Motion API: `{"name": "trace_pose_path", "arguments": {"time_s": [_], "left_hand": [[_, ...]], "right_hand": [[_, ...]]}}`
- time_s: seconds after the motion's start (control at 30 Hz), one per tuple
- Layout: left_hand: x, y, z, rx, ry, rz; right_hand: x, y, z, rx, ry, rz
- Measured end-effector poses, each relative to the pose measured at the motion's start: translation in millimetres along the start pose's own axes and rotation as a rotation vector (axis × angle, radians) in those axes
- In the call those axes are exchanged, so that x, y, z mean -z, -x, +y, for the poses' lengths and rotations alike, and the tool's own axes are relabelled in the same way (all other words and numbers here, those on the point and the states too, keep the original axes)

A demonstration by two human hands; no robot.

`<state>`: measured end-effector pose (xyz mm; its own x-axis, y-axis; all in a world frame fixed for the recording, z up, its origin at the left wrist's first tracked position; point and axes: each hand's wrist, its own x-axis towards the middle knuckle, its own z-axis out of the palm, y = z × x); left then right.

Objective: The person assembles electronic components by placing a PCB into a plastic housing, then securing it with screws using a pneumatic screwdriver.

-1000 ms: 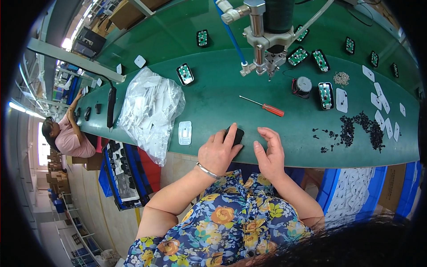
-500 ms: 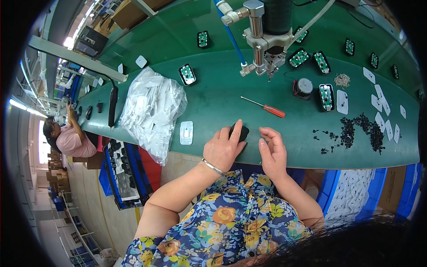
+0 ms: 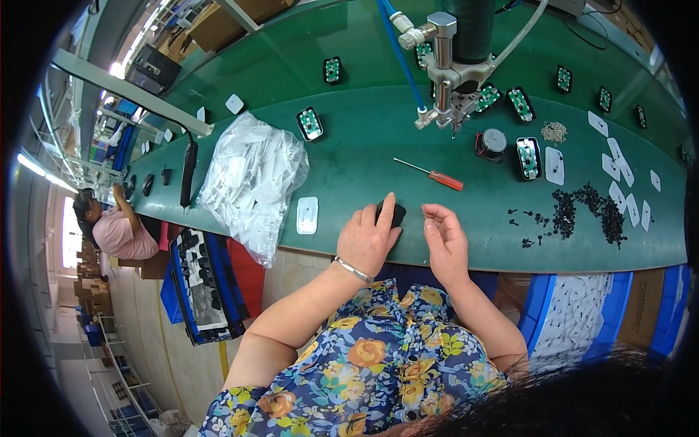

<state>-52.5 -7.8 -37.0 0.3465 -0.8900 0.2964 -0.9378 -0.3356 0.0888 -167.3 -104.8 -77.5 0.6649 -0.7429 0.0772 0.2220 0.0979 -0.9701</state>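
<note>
My left hand (image 3: 370, 237) lies palm-down on a small black plastic housing (image 3: 396, 213) near the front edge of the green bench (image 3: 349, 156); only the housing's far end shows past the fingers. My right hand (image 3: 443, 238) hovers just right of it, fingers curled loosely with nothing in them. A white flat cover (image 3: 307, 215) lies to the left of my left hand. A red-handled screwdriver (image 3: 432, 175) rests on the bench beyond both hands.
A clear bag of white parts (image 3: 251, 175) sits at left. A mounted screwdriving tool (image 3: 445, 69) hangs above centre. Black cases with green boards (image 3: 527, 157), white covers (image 3: 617, 166) and a scatter of black small parts (image 3: 582, 210) lie at right. Another person (image 3: 109, 226) works far left.
My left hand stays on the black housing and has shifted slightly. My right hand has lifted off the bench a little and curled its fingers.
</note>
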Motion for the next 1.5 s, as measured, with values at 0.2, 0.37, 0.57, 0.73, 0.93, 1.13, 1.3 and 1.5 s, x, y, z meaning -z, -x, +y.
{"name": "trace_pose_path", "arguments": {"time_s": [0.2,0.37,0.57,0.73,0.93,1.13,1.3,1.5], "left_hand": [[17,3,4,-0.038,0.05,-0.09],[17,37,-7,-0.081,0.013,-0.175],[26,47,-18,-0.113,-0.031,-0.233],[31,34,-23,0.089,0.243,-0.171],[20,27,-21,0.625,1.999,-0.251],[17,23,-37,0.455,1.505,-0.345],[26,21,-51,0.371,1.567,-0.278],[30,12,-45,0.317,1.901,-0.377]], "right_hand": [[2,-3,-6,-0.076,-0.057,-0.003],[2,-1,-8,-0.086,-0.098,-0.016],[-3,3,-11,-0.151,0.019,-0.157],[-17,-1,-12,-0.048,0.344,-0.377],[-47,-8,-27,-0.25,-0.287,-0.325],[-50,-18,-32,-0.258,-0.161,-0.297],[-50,-18,-51,-0.263,-0.043,-0.427],[-43,-18,-45,0.06,0.444,-0.505]]}}
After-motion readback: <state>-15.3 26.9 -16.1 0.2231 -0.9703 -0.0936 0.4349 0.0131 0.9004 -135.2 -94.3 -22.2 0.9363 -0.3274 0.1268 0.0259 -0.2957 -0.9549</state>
